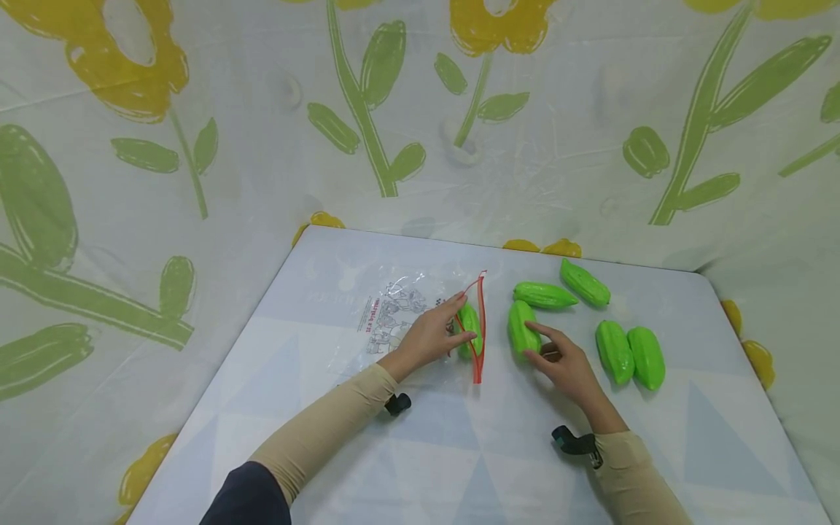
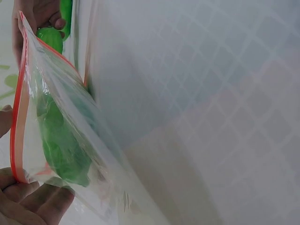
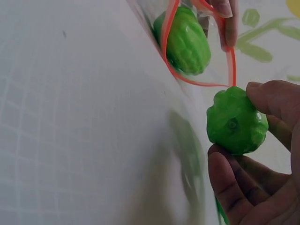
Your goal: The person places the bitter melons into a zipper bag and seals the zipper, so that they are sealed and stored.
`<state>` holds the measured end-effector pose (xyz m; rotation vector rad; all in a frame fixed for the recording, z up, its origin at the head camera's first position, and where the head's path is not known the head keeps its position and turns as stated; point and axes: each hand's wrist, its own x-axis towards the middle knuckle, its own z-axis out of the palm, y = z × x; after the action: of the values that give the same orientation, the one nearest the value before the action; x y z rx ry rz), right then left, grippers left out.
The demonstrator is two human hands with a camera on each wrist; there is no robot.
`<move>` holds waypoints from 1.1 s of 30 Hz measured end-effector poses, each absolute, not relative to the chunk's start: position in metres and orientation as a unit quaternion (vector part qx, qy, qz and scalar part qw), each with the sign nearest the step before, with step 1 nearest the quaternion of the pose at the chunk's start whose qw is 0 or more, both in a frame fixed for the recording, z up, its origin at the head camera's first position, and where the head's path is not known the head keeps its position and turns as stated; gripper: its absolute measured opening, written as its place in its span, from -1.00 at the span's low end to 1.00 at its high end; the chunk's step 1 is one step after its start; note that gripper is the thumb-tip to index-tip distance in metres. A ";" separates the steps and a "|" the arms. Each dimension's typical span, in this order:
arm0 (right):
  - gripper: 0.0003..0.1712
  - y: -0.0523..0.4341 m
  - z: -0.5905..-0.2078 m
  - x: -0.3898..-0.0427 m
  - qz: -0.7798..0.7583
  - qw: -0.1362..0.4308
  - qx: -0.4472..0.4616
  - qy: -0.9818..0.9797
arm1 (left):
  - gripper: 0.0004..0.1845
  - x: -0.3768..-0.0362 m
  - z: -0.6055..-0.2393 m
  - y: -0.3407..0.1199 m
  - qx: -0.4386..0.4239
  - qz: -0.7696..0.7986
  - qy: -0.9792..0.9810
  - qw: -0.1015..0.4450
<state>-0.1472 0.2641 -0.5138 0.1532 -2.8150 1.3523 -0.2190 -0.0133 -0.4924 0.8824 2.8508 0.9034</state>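
A clear zip bag (image 1: 407, 310) with a red-edged mouth and printed drawings lies at the middle of the table. My left hand (image 1: 429, 335) grips its rim, keeping the mouth spread apart. Inside, just behind the opening, sits a green ribbed gourd (image 3: 190, 42), also visible through the plastic in the left wrist view. To the right of the mouth, my right hand (image 1: 561, 364) pinches another green ribbed gourd (image 3: 236, 121) between thumb and fingers. That gourd's knobbly end faces the right wrist camera, close below the red rim.
Two more gourds lie behind the right hand, one gourd (image 1: 543, 295) on its side and another gourd (image 1: 585, 283) farther back. A pair of gourds (image 1: 615, 352) rests side by side to the right. Flower-printed sheeting (image 1: 525, 160) surrounds the white table (image 1: 420, 467).
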 end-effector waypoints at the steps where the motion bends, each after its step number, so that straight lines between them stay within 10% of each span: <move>1: -0.36 0.263 -0.514 -0.148 0.434 0.007 0.051 -0.900 | -0.15 -0.219 -0.492 -0.013 0.283 0.291 0.914 0.012; 33: -0.38 0.237 -0.519 -0.153 0.462 -0.019 0.138 -0.876 | -0.15 -0.219 -0.493 -0.012 0.293 0.295 0.910 -0.007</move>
<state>-0.1528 0.2368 -0.5187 0.4398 -2.7848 1.4690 -0.2188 -0.0118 -0.4933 0.9247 2.8700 0.9293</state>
